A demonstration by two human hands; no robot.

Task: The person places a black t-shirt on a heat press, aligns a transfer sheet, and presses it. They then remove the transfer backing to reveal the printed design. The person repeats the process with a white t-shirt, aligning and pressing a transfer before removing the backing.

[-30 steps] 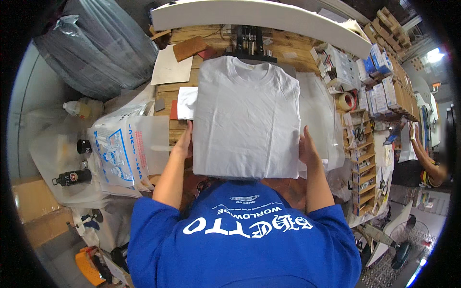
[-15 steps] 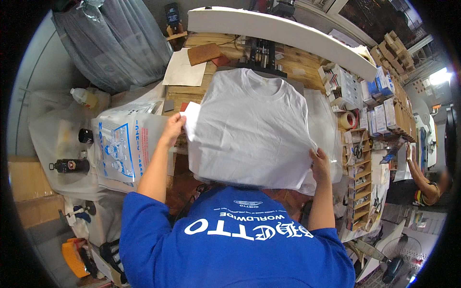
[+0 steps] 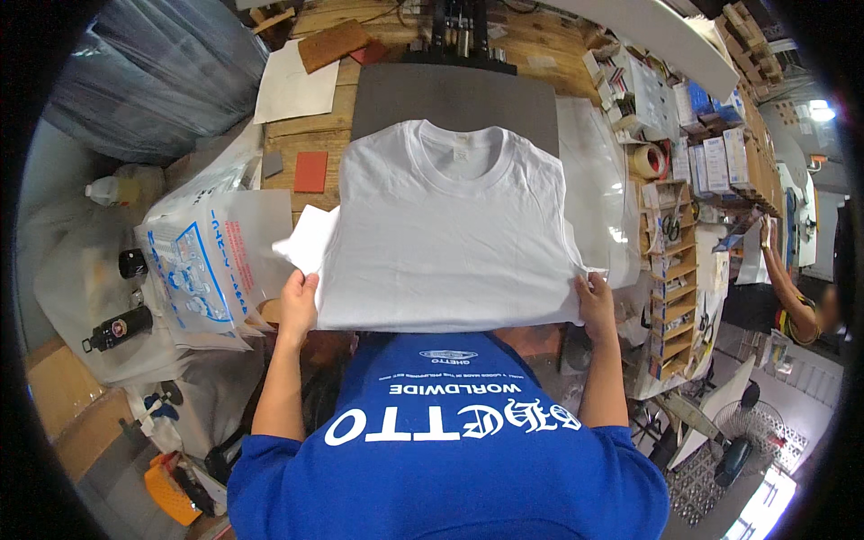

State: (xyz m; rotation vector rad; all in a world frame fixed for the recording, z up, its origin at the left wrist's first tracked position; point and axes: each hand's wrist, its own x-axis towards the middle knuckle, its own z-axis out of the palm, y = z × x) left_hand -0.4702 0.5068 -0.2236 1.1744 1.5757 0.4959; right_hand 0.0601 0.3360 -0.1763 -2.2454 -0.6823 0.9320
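A white T-shirt [image 3: 450, 234] is spread before me, its collar pointing away and its lower edge close to my body. My left hand [image 3: 299, 304] pinches the shirt at its left side, where a sleeve or flap of white cloth sticks out. On the opposite side my right hand [image 3: 594, 297] grips the shirt's edge with bent fingers. Beyond the collar, part of a dark grey flat platen [image 3: 454, 94] shows; the shirt covers its nearer part, so how the cloth sits on it is hidden.
A wooden table [image 3: 310, 175] carries a red square [image 3: 310, 171], a brown block [image 3: 333, 45] and a white sheet [image 3: 295, 85]. Printed plastic bags [image 3: 202, 270] lie left. A compartment rack [image 3: 673, 279] and tape rolls [image 3: 648, 160] stand right. Another person's arm [image 3: 781, 270] shows far right.
The shirt has come nearer my body and flattened, uncovering more of the grey platen. My left hand has moved down and left with the cloth. The view has tilted downward.
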